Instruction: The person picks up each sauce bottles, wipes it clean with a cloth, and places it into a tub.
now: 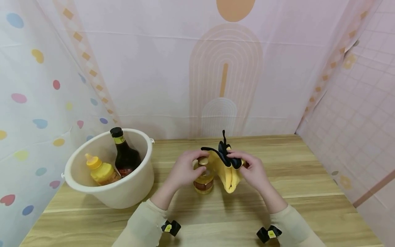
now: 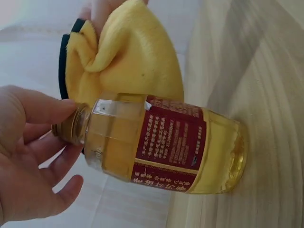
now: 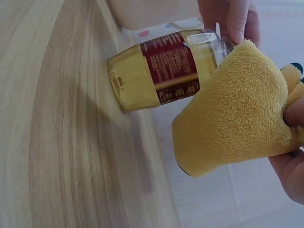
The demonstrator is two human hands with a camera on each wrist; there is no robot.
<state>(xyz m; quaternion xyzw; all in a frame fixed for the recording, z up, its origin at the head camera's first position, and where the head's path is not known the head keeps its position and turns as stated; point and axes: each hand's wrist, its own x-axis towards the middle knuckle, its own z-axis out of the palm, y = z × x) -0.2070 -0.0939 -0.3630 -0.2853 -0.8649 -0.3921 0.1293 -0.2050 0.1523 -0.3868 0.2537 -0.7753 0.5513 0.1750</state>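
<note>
My left hand (image 1: 185,169) pinches the neck and gold cap of a clear oil bottle (image 1: 203,186), thumb on one side and fingers on the other. Yellow oil and a dark red label show in the left wrist view, where the bottle (image 2: 171,142) has its base at the wooden tabletop. To its right, my right hand (image 1: 251,169) grips a folded yellow fleecy cloth (image 1: 229,181) with dark edging by its upper part. The cloth (image 3: 232,109) hangs beside the bottle's upper part and overlaps it in the right wrist view.
On the left stands a white bucket (image 1: 149,171) with a dark sauce bottle (image 1: 126,156) and a yellow squeeze bottle (image 1: 105,171) inside. Patterned curtains (image 1: 154,75) enclose the wooden table (image 1: 293,164) at the back and sides.
</note>
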